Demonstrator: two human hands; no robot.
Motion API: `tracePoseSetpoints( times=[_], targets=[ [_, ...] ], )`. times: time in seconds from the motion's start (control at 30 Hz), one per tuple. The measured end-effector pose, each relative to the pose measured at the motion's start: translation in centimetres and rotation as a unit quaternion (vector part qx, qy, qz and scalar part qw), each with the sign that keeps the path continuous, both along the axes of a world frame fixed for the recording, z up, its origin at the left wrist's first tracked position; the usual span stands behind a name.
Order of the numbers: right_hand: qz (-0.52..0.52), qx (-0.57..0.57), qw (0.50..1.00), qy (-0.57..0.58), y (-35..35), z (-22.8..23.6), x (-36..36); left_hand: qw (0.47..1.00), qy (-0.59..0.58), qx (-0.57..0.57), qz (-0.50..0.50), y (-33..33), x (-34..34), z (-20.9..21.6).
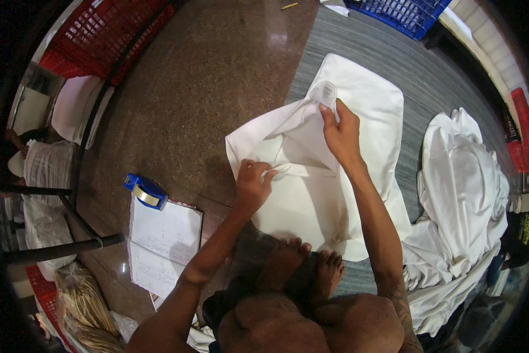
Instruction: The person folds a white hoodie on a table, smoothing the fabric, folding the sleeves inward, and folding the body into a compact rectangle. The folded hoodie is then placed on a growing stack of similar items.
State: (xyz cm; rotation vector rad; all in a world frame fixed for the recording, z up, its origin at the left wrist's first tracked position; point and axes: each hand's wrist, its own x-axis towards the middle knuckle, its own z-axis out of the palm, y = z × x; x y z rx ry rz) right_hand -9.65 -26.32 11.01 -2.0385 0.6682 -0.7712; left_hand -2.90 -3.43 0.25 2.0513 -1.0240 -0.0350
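A white garment [311, 194] lies spread on the floor in front of my bare feet, partly on a grey mat [364, 53]. My left hand [251, 182] pinches a narrow white strip or fold of the garment near its middle. My right hand [340, 132] grips an upper fold of the same cloth and lifts it, next to a small translucent plastic piece [324, 94] at the cloth's top.
A heap of white cloth [461, 194] lies to the right. An open notebook [161, 244] and a blue tape dispenser [145, 191] sit on the brown stone floor at left. Red crate [99, 35] at upper left, blue crate [403, 13] at top, dark metal bars [58, 250] at left.
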Motion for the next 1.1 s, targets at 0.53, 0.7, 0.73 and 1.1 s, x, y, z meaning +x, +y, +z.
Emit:
tracePoseSetpoints(
  times=[0.53, 0.7, 0.73, 1.1],
  targets=[
    [0.021, 0.004, 1.0, 0.019, -0.3, 0.0, -0.6, 0.918, 0.295, -0.178, 0.195, 12.5, -9.8, -1.3],
    [-0.01, -0.057, 0.998, -0.003, 0.5, -1.9, -2.2, 0.816, 0.495, -0.171, 0.246, 14.1, -8.6, -2.7],
    [-0.016, -0.037, 0.999, 0.011, 0.6, -2.4, -2.7, 0.825, 0.483, -0.155, 0.249, 13.4, -8.7, -1.4],
    [-0.091, -0.004, 0.995, -0.042, -0.7, 0.7, -3.6, 0.915, 0.374, 0.046, 0.141, 16.8, -6.2, 3.6]
  ],
)
